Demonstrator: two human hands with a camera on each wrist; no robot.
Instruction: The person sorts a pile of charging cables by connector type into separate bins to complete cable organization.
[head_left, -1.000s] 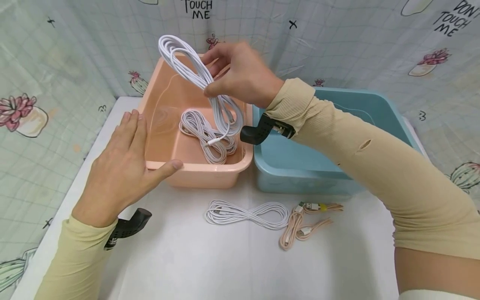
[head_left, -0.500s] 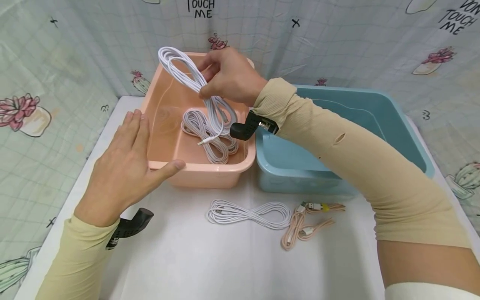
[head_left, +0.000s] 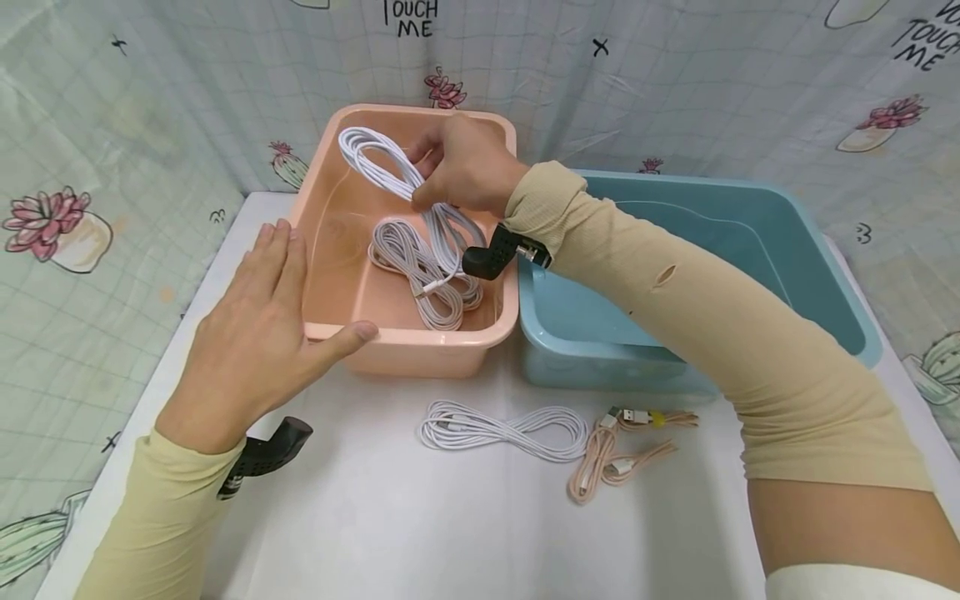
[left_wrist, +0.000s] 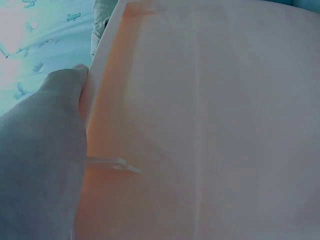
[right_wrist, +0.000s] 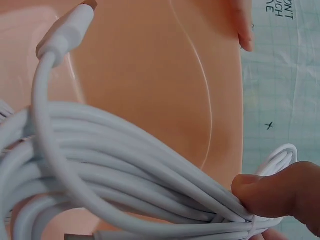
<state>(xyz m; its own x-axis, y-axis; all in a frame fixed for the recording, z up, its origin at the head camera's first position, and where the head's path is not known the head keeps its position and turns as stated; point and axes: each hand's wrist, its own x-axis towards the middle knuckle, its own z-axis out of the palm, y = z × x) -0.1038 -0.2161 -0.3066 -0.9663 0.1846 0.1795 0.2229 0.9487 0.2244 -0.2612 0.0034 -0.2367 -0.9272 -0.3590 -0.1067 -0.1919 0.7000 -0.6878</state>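
My right hand [head_left: 472, 167] pinches a coiled white charging cable [head_left: 371, 173] by its middle, inside the far part of the peach bin [head_left: 420, 337]. In the right wrist view the thumb [right_wrist: 270, 192] presses on the cable's bunched strands, and a loose white plug [right_wrist: 65, 32] stands out from them. The coil's lower loops overlap another white cable bundle [head_left: 393, 243] lying on the bin floor. My left hand [head_left: 247, 333] rests with straight fingers along the bin's left side, its thumb over the front rim. The left wrist view shows mostly table and that hand's blurred edge.
A blue bin [head_left: 622, 354] stands right beside the peach one, partly behind my right forearm. On the white table in front lie another white cable coil [head_left: 487, 429] and several peach cables [head_left: 600, 454]. A patterned curtain [head_left: 510, 75] hangs close behind.
My right hand has come down and slightly left with the white cable, which now hangs lower in the peach bin. The left hand keeps its place on the bin; the head view has shifted slightly.
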